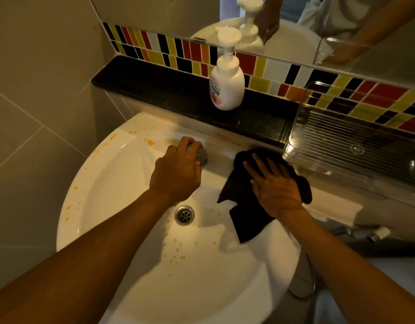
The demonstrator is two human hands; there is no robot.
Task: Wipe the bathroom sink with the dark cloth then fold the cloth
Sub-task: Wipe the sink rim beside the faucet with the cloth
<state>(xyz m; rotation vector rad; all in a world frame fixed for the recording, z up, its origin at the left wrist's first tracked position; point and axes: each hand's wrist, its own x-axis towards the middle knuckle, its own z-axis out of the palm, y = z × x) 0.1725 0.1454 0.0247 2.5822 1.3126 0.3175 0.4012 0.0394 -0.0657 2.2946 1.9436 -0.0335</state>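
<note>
**Bathroom sink, dark cloth on rim, both hands at work**

Bathroom corner with pale wall tiles, a band of red, yellow, black and white mosaic tiles (267, 64), and a mirror (295, 19) above it reflecting the bottle and the person's arms.

- Sink (103, 206): white, rounded basin, speckled with yellow-orange spots along the left rim and near the front. Metal drain (184, 215) at the bottom of the bowl.
- Tap (201, 156): metal, at the back rim of the sink, mostly covered by the left hand.
- Left hand (176, 171): fingers curled down around the top of the tap, gripping it.
- Dark cloth (246, 206): black, draped over the right rear rim of the sink, one corner hanging down into the bowl, the far end bunched near the ledge.
- Right hand (275, 183): open, palm flat, fingers spread, pressed on top of the cloth.
- Ledge (155, 90): black stone shelf behind the sink.
- Soap bottle (226, 90): white pump dispenser, upright on the ledge, behind the tap.
- Clear tray (356, 141): transparent ribbed plastic, on the ledge at right, just beside the cloth's far end.
</note>
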